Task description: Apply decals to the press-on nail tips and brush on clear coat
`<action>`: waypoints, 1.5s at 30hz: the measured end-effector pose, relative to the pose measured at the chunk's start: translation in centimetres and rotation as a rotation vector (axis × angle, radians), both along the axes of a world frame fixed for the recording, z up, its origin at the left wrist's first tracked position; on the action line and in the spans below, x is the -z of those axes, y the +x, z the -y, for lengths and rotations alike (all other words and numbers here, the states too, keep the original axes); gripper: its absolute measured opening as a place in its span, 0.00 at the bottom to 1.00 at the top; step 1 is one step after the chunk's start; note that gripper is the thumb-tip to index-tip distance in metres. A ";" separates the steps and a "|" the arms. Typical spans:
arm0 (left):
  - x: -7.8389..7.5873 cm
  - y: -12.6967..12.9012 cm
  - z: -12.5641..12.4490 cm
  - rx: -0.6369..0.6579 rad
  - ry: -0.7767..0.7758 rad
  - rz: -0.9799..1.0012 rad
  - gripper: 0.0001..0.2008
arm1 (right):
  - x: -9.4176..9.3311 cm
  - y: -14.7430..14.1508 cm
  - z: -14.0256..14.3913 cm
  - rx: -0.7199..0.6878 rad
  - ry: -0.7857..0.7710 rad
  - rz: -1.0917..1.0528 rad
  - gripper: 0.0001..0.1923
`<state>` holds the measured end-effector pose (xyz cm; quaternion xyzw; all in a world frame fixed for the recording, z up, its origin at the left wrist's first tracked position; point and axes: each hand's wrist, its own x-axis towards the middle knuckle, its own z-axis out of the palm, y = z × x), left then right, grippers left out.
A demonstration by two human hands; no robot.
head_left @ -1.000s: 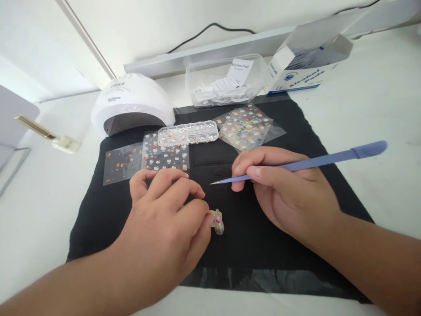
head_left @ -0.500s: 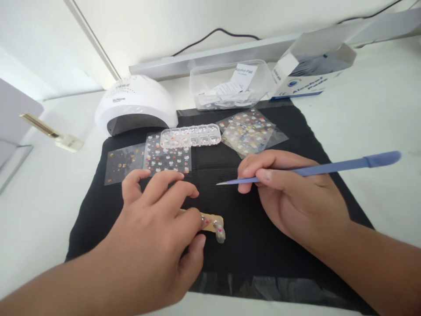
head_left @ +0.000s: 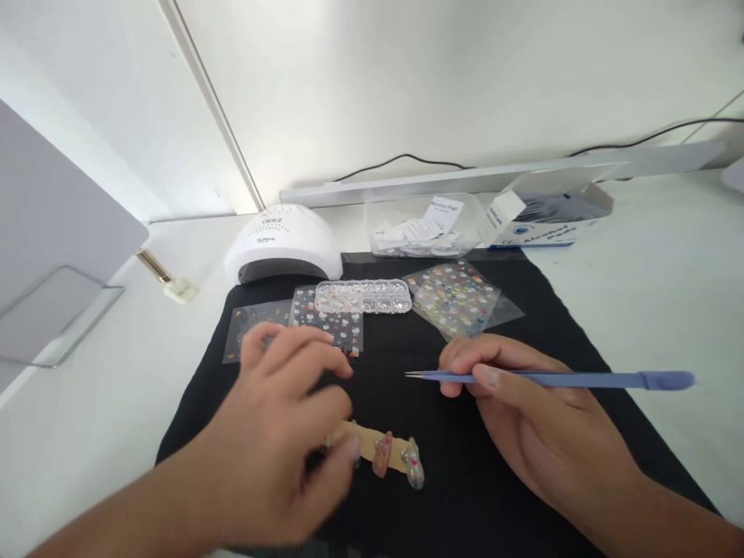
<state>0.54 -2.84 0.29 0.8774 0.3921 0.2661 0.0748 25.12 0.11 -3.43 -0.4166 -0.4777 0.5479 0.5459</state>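
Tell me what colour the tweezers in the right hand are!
The tweezers are bluish-purple with silvery tips, seen best in the head view.

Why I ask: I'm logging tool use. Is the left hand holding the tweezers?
No, the blue tweezers are gripped in the right hand.

I have the blue tweezers nearly level, fine metal tips pointing left. Lower in my view, a beige strip slopes down rightward, its left end partly hidden, with glossy fake nails set across it, one pinkish, the endmost clear with pink.
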 end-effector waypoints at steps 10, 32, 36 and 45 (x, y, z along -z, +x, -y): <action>2.4 -3.3 -6.0 -0.586 -0.245 -0.189 0.27 | -0.6 0.1 0.1 0.048 -0.125 0.027 0.06; 2.4 -0.8 -2.8 -0.316 -0.285 0.759 0.03 | -0.8 0.9 1.2 -0.276 0.490 0.017 0.09; 1.4 0.0 -0.9 -0.147 -0.170 0.762 0.07 | -2.6 0.8 1.9 -0.317 0.734 0.160 0.11; 1.6 0.8 1.0 -0.255 -0.031 0.640 0.12 | -2.9 0.9 2.9 -0.249 0.865 0.156 0.13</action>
